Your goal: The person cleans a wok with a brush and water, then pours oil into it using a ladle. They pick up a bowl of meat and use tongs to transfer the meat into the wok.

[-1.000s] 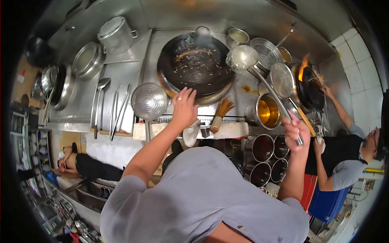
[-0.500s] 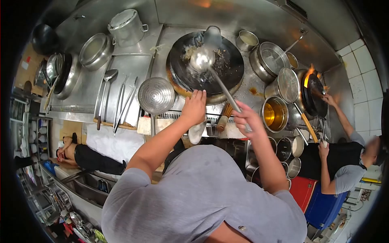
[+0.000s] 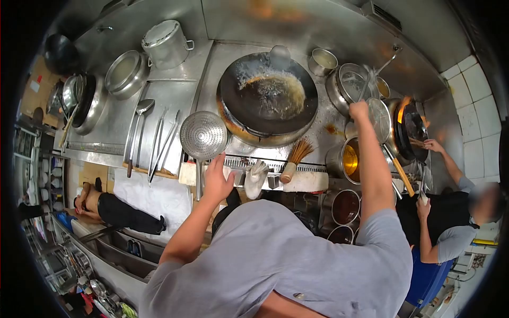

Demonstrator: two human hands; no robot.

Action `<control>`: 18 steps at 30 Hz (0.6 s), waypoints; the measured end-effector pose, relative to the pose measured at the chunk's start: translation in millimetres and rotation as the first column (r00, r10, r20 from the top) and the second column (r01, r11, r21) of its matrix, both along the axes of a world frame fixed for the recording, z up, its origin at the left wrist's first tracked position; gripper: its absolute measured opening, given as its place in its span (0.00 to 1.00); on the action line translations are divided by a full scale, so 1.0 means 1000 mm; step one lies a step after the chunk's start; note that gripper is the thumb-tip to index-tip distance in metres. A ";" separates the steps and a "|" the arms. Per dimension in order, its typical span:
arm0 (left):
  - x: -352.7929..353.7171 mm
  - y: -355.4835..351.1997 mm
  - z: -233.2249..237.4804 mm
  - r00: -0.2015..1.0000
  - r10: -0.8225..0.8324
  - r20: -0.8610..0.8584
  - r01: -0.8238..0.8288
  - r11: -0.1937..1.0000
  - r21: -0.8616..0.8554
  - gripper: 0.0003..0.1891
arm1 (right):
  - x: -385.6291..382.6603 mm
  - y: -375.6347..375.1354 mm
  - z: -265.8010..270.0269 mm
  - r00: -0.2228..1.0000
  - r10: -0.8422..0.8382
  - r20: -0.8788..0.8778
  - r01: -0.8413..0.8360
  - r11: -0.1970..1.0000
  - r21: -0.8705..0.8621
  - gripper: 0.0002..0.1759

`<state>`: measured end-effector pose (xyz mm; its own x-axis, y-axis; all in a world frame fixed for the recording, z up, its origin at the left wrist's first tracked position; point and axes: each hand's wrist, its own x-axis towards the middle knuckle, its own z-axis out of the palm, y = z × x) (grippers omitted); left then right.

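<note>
My right hand [image 3: 359, 109] is closed around the ladle's handle [image 3: 363, 91], held over the steel pots to the right of the wok. The ladle's bowl is blurred near the pot with a strainer [image 3: 354, 79]. My left hand [image 3: 218, 181] is at the counter's front edge, fingers stretched, thumb apart, holding nothing. Right beside its fingertips lies a perforated skimmer [image 3: 203, 133], its handle pointing toward me. The black wok [image 3: 233, 100] sits on the burner, with brownish, frothy liquid [image 3: 289, 90] spread across its far and right sides.
A bamboo brush [image 3: 297, 159] and a crumpled cloth [image 3: 256, 179] lie along the front edge. Tongs [image 3: 165, 140] and another ladle [image 3: 144, 107] rest on the left. A pot of amber oil [image 3: 350, 158] stands right. Another person [image 3: 450, 212] works at a flaming wok [image 3: 411, 127].
My right hand has carried the ladle out of the wok, up and right to the pots. My left hand has left the wok's rim and moved back left. Liquid now spreads in the wok.
</note>
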<state>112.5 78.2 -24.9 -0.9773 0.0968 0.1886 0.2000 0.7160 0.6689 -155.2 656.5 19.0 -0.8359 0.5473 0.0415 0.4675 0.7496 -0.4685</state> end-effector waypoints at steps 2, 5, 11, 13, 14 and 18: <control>-0.001 0.003 0.016 1.000 -0.020 -0.007 0.020 1.000 -0.012 0.39 | -0.031 0.056 -0.002 0.992 0.021 0.121 0.037 0.887 -0.459 0.12; -0.012 0.019 0.038 0.993 -0.093 -0.070 0.092 0.996 -0.014 0.39 | -0.026 0.082 0.021 0.977 -0.213 0.018 0.078 0.280 -0.957 0.06; -0.061 0.069 0.054 0.941 -0.332 -0.062 0.312 0.925 -0.218 0.50 | 0.032 0.120 0.030 0.868 -0.496 0.016 -0.369 -0.668 -0.647 0.06; -0.073 0.076 0.030 0.926 -0.374 -0.058 0.353 0.909 -0.221 0.50 | 0.076 0.091 0.064 0.935 -0.354 -0.002 -0.289 -0.762 -0.579 0.03; -0.074 0.076 0.028 0.931 -0.363 -0.046 0.345 0.912 -0.224 0.50 | 0.089 0.094 0.069 0.941 -0.339 -0.009 -0.278 -0.754 -0.595 0.06; -0.077 0.073 0.022 0.912 -0.406 -0.051 0.374 0.878 -0.300 0.49 | 0.169 0.048 0.119 0.939 -0.313 -0.141 -0.330 -0.715 -0.617 0.38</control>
<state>35.2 151.2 -3.1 -0.8240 0.5300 0.2006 0.5618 0.7175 0.4118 13.6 704.1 137.8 -0.9621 -0.1036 -0.2522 0.1482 -0.9751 -0.1650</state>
